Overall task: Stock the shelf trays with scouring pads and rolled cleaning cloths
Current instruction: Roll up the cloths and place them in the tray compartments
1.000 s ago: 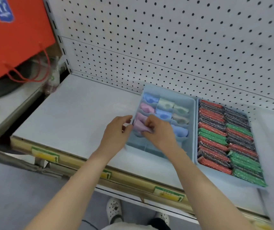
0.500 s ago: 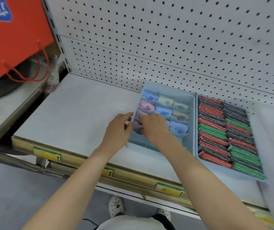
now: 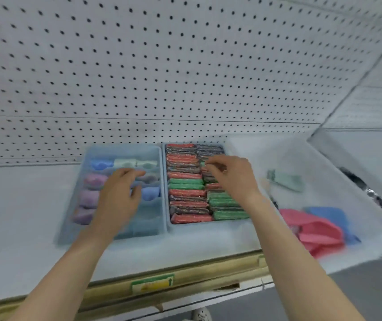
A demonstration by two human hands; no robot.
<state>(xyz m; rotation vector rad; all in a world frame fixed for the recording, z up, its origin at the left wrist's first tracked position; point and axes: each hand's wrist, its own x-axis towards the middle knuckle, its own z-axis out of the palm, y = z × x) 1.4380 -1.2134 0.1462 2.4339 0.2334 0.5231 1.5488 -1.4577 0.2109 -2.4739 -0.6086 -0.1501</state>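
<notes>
Now the left hand (image 3: 118,198) hovers spread over the pale-blue divided plastic tray (image 3: 85,158) of rolled cloths; the right hand (image 3: 229,177), fingers curled, touches the scouring pads (image 3: 186,193).

Bare shelf (image 3: 23,200) left of cloth tray (image 3: 74,218) — open; right side cluttered — loose cloths (image 3: 312,230).

Left hand (image 3: 118,198) hiding middle rolled cloths (image 3: 92,198), right hand (image 3: 229,174) covering some scouring pads (image 3: 185,193), whole frame motion-blurred

The purple rolled cloth (image 3: 84,215) is no longer being held: the left hand (image 3: 118,200) is being spread above the divided tray (image 3: 125,150), and the right hand (image 3: 231,179) is being moved over the scouring pads (image 3: 186,193), perhaps touching them.
</notes>
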